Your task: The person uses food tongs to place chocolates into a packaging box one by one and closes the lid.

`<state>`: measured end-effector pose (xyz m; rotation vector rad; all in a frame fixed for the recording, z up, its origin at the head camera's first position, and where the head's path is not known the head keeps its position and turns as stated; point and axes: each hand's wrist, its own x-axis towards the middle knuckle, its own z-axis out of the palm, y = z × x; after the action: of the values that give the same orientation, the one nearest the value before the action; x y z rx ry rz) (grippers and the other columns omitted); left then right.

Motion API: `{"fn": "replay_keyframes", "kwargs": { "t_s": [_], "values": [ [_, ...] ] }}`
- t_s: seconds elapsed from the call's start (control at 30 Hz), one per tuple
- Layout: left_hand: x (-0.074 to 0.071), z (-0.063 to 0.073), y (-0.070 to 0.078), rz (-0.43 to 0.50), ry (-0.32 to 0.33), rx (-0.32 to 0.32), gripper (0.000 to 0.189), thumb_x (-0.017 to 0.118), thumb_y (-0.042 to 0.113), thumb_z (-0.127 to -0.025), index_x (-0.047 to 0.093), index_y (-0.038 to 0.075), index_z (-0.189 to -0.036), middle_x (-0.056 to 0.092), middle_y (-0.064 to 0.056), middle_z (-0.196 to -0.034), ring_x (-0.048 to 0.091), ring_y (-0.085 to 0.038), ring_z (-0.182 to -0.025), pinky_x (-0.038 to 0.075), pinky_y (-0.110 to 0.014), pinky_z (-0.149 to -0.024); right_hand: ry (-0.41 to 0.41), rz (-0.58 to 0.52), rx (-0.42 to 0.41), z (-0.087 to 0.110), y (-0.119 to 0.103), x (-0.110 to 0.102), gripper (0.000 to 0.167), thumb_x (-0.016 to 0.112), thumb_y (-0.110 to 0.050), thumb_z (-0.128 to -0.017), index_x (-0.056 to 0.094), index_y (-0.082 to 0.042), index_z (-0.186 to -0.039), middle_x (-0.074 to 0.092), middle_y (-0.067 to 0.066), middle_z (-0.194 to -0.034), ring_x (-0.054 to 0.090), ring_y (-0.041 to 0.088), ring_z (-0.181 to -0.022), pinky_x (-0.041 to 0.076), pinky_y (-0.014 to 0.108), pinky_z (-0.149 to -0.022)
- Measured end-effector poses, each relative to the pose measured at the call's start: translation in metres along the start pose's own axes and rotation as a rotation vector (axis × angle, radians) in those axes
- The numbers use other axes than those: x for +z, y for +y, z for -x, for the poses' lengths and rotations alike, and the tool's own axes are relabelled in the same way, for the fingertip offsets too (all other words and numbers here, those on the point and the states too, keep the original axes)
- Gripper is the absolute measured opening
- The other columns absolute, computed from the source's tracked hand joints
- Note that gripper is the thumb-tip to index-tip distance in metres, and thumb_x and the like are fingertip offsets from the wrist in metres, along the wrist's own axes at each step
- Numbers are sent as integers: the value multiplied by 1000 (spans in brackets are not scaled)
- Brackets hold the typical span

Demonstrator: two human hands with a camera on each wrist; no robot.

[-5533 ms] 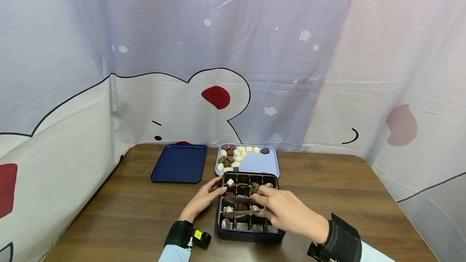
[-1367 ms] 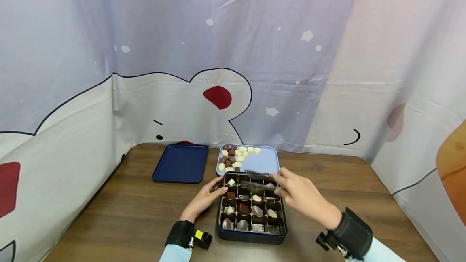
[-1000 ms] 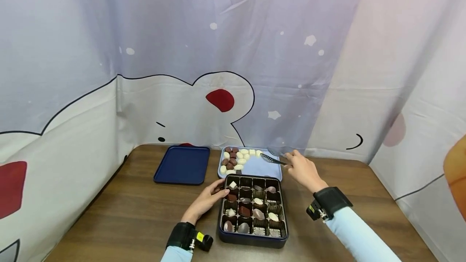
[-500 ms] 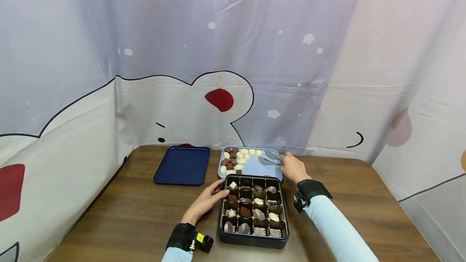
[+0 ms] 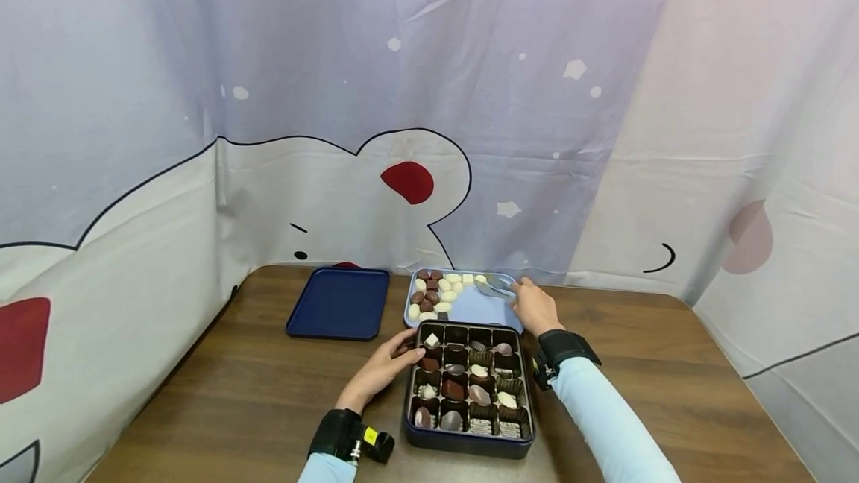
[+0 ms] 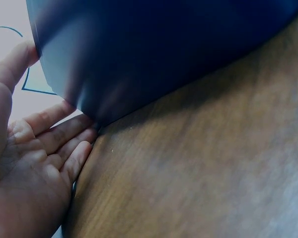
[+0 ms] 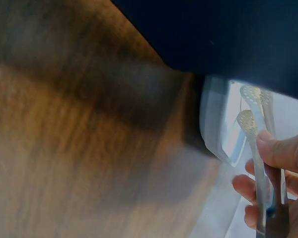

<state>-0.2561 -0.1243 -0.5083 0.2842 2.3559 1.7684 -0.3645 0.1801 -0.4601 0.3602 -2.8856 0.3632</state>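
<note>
In the head view my left hand (image 5: 381, 373) rests against the left side of a dark navy tin (image 5: 470, 441), with fairly straight fingers on its wall near the back corner and the thumb near the rim. A black insert divides the tin into compartments, many holding brown, white or shiny chocolates (image 5: 453, 390). Beyond it my right hand (image 5: 535, 307) grips perforated metal tongs (image 7: 258, 163) over the right part of a light blue tray (image 5: 478, 310). The tong tips are close to a white chocolate (image 5: 480, 279) at the end of the back row; contact cannot be made out.
Several brown and white chocolates (image 5: 429, 297) cover the left part of the light blue tray. A dark blue lid or tray (image 5: 338, 304) lies to its left. The wooden table (image 5: 637, 364) ends at a printed cloth (image 5: 322, 185) behind.
The right hand has carried the tongs from the tin to the light blue tray. The tray's dark chocolate is gone; a shiny oval one shows in the tin's front row. My left hand stays.
</note>
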Motion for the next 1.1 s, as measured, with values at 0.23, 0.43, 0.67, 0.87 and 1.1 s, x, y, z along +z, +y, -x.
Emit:
{"fn": "replay_keyframes", "kwargs": {
  "t_s": [0.23,0.43,0.67,0.87,1.1],
  "values": [
    [0,-4,-3,4,-6,10,64,58,36,-94,33,12,-149,36,-21,-148,35,-41,-135,33,-56,-105,35,9,5,5,1,-6,39,67,-10,-86,63,-1,-124,59,15,-108,63,35,-85,51,46,-64],
    [-2,-4,-2,-15,-16,10,64,58,39,-94,35,14,-148,36,-21,-148,35,-41,-135,34,-55,-105,62,-30,-26,12,6,-22,36,62,-7,-88,63,-2,-124,60,13,-103,62,33,-80,48,42,-58],
    [-6,-3,-2,-24,2,-2,64,59,41,-93,36,15,-147,35,-19,-150,34,-41,-135,34,-55,-105,66,-40,-40,18,10,-41,36,61,-4,-86,64,-3,-122,60,11,-100,61,30,-76,46,41,-55],
    [-5,-3,-8,-24,6,-11,65,58,41,-93,35,15,-148,33,-18,-151,35,-41,-136,34,-56,-104,36,-38,-40,22,15,-38,36,64,-9,-86,64,-1,-121,60,15,-104,63,33,-80,50,46,-60],
    [-1,-5,-10,-4,2,-7,65,58,38,-94,33,14,-149,33,-19,-151,34,-42,-136,33,-57,-105,-8,-13,-5,22,18,-25,36,65,-12,-84,64,-1,-118,56,15,-96,61,33,-74,48,46,-57]
  ]
}}
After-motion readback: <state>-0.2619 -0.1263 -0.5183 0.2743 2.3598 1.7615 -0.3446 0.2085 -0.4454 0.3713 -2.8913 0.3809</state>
